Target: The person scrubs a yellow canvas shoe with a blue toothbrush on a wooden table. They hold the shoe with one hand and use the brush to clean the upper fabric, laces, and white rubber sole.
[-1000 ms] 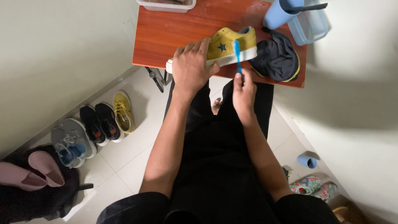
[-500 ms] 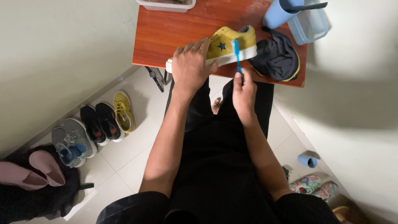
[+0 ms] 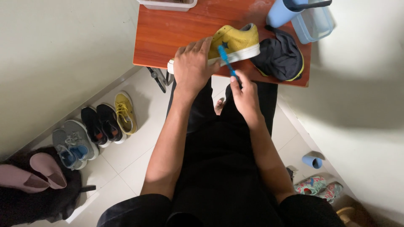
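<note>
On a red table (image 3: 168, 38), a light, stiff-soled yellow shoe (image 3: 237, 42) is pinned by the left hand (image 3: 191, 69); a slim blue brush (image 3: 225, 59) is pinched in the right hand (image 3: 246, 94).

The left hand (image 3: 192, 67) hides the yellow shoe's (image 3: 235, 41) toe; at twelve o'clock, the picture edge cuts the clear tub (image 3: 168, 5).

My red-brown surface (image 3: 168, 38) holds a yellow shoe (image 3: 237, 41), a dark cloth (image 3: 280, 56), a blue bottle (image 3: 280, 14) and two clear boxes (image 3: 313, 23).
</note>
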